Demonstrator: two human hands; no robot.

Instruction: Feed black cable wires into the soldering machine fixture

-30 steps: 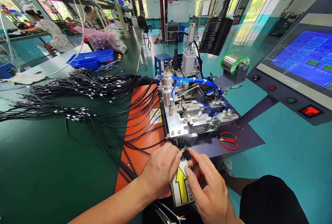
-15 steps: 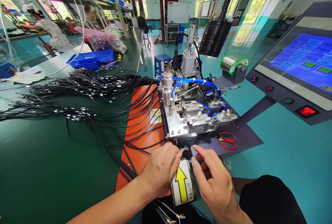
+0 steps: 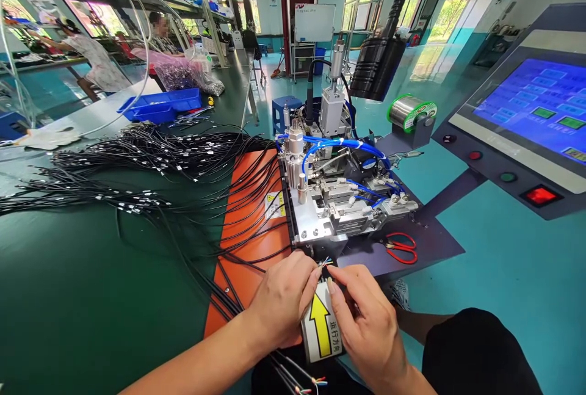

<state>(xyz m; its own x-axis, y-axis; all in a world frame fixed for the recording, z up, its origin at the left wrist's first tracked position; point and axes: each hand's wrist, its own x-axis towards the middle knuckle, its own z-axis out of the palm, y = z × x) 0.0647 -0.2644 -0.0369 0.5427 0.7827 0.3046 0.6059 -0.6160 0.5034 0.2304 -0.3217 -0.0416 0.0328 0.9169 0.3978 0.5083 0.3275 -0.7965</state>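
My left hand [image 3: 288,294] is closed around a black cable, its stripped end poking out past the thumb. Thin coloured wires [image 3: 326,262] fan out from that end. Close by on the right, my right hand [image 3: 366,315] has its index fingertip at the wires and its thumb slightly apart below, with the other fingers curled. Under both hands sits a machine part bearing a white label with a yellow arrow [image 3: 320,328]. Just beyond the fingertips stands a metal machine with clamps and cylinders [image 3: 315,212].
Bundles of black cables [image 3: 137,163] spread over the green table and across an orange plate [image 3: 251,230]. Red-handled scissors [image 3: 403,248] lie on the dark machine base. A solder spool [image 3: 412,112] and a touchscreen panel [image 3: 540,102] are at right. Two people sit far left.
My right hand has moved left, bringing its index finger up to the coloured wires and narrowing the gap to the thumb. My left hand stays in place with the cable.
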